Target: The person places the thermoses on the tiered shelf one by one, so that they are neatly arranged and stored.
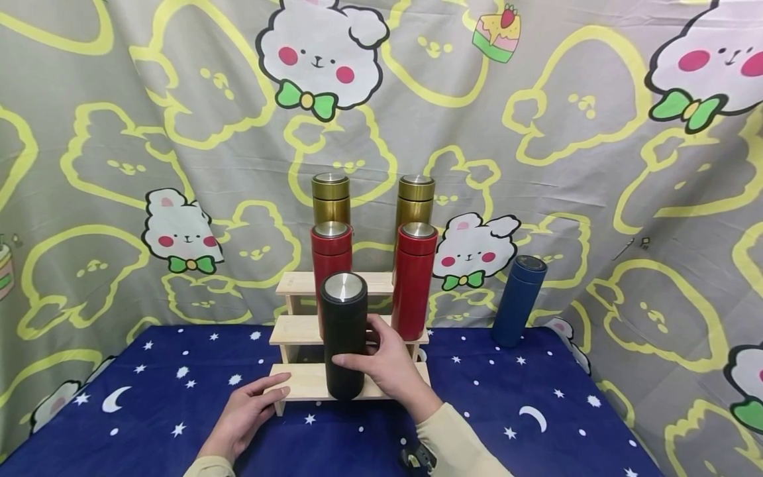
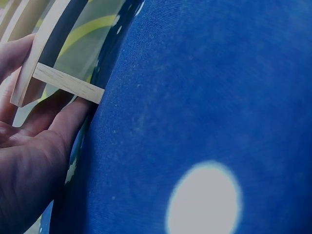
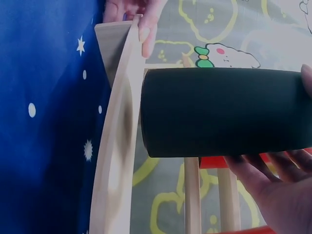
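In the head view my right hand (image 1: pixel 387 364) grips a black thermos flask (image 1: pixel 344 338) with a silver-topped lid, thumb and fingers round its body. The flask is upright at the lowest step of a three-tier wooden stand (image 1: pixel 304 379); in the right wrist view its base is close over that board. My left hand (image 1: pixel 247 414) holds the left end of the lowest step, with fingers above and below the board in the left wrist view. On the middle step stand two red flasks, a left one (image 1: pixel 332 248) partly hidden by the black flask and a right one (image 1: pixel 412 285).
Two gold flasks, a left one (image 1: pixel 330 199) and a right one (image 1: pixel 416 199), stand at the back behind the red ones. A blue flask (image 1: pixel 518 301) stands at the table's back right. The dark blue starry cloth (image 1: pixel 197 397) covers the table; a patterned curtain (image 1: pixel 554 159) hangs behind.
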`<action>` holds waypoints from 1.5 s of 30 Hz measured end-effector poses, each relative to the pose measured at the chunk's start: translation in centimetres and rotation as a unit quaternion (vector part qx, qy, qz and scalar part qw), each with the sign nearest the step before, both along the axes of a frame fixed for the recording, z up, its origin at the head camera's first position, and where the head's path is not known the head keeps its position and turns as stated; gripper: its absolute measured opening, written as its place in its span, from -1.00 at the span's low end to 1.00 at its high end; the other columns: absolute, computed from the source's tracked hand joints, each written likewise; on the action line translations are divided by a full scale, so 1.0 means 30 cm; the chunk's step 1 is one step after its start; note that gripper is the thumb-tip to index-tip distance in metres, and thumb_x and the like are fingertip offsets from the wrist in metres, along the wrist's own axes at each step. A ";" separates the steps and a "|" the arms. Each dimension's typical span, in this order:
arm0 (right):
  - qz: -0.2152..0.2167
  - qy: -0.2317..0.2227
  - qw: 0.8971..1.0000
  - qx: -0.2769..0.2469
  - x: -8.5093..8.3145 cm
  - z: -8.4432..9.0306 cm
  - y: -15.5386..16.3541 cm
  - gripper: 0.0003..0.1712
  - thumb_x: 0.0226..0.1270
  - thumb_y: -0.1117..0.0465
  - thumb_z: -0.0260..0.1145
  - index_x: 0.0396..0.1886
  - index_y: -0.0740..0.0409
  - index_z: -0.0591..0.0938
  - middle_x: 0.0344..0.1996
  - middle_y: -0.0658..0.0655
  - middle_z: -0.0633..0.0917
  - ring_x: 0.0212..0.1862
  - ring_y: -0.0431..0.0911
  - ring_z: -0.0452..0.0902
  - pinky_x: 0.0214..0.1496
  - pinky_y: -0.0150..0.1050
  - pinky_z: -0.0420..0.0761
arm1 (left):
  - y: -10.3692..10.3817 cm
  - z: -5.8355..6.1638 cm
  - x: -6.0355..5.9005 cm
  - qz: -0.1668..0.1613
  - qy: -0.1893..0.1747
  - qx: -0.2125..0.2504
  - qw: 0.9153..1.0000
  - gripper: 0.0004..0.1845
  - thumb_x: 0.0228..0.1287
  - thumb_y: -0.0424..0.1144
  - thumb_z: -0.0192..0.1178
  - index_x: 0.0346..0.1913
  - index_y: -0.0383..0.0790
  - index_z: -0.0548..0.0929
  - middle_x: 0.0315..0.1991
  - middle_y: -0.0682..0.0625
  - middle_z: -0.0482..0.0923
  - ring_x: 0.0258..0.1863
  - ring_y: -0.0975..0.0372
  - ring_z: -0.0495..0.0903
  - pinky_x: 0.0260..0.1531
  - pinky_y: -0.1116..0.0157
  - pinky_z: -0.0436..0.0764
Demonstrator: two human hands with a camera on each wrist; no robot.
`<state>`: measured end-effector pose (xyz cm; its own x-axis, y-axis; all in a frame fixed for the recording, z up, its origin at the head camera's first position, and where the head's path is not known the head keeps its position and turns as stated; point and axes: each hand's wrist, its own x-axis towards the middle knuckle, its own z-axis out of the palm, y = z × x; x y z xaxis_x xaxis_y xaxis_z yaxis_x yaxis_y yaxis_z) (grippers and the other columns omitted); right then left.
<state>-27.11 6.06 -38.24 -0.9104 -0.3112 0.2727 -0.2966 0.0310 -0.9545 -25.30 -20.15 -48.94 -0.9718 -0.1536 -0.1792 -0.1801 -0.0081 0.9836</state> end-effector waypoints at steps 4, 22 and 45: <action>0.000 0.002 1.000 0.005 -0.005 -0.007 -0.014 -0.29 0.05 0.24 0.57 0.23 0.10 0.50 0.01 0.12 0.63 0.03 0.01 0.57 0.12 -0.06 0.55 | -0.001 0.000 0.000 -0.001 0.000 0.001 1.000 -0.53 0.17 -0.22 0.42 0.13 -0.33 0.66 0.34 -0.29 0.32 0.10 0.13 0.48 0.06 0.14 0.51; -0.005 0.011 1.000 0.020 -0.025 -0.026 -0.067 -0.25 0.03 0.23 0.58 0.25 0.06 0.50 0.02 0.03 0.61 0.06 -0.04 0.53 0.15 -0.01 0.53 | 0.001 -0.001 -0.002 0.000 -0.001 0.003 1.000 -0.53 0.17 -0.21 0.43 0.13 -0.33 0.66 0.33 -0.28 0.33 0.06 0.14 0.50 0.02 0.17 0.53; -0.020 0.012 0.999 0.034 -0.035 -0.041 -0.081 -0.25 0.02 0.16 0.60 0.25 0.05 0.52 0.03 0.02 0.57 0.07 -0.05 0.51 0.11 -0.10 0.56 | -0.001 -0.004 -0.002 -0.001 -0.004 -0.002 1.000 -0.53 0.17 -0.20 0.43 0.13 -0.32 0.66 0.34 -0.27 0.33 0.08 0.14 0.49 0.05 0.15 0.52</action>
